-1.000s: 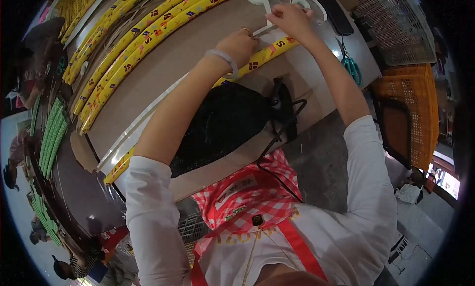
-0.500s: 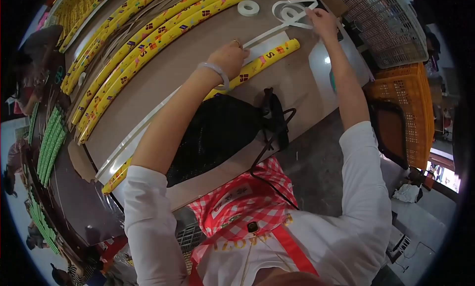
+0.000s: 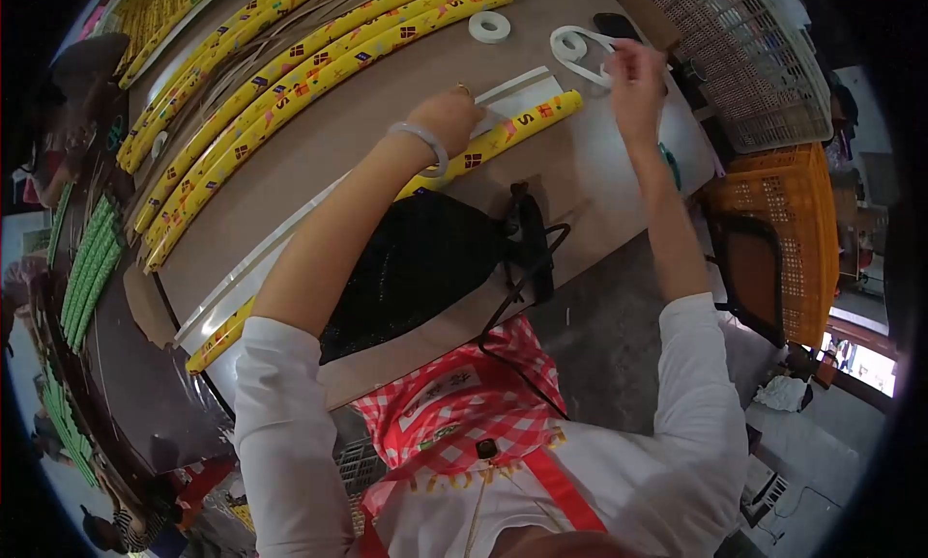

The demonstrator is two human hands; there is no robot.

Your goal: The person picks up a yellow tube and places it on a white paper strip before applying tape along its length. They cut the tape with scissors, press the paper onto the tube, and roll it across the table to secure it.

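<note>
My left hand (image 3: 447,121), with a pale bangle at the wrist, is closed over the white strip (image 3: 517,85) along the upper edge of a partly rolled yellow patterned sheet (image 3: 527,121). My right hand (image 3: 635,80) is at the upper right with its fingers bent together. The loose end of a white tape roll (image 3: 568,46) runs to its fingertips. Another white tape roll (image 3: 489,27) lies flat to the left of it. A black bag (image 3: 416,268) covers part of the yellow roll below my left forearm.
Several yellow patterned rolls (image 3: 319,70) lie across the upper left of the table (image 3: 580,196). A dark phone-like object (image 3: 611,25) is near my right hand. Orange crates (image 3: 807,239) and a pale basket (image 3: 764,89) stand right. Other people are at far left.
My right hand has moved slightly down and right. The tape that stretched between both hands no longer spans them; its loose end now hangs by my right fingers.
</note>
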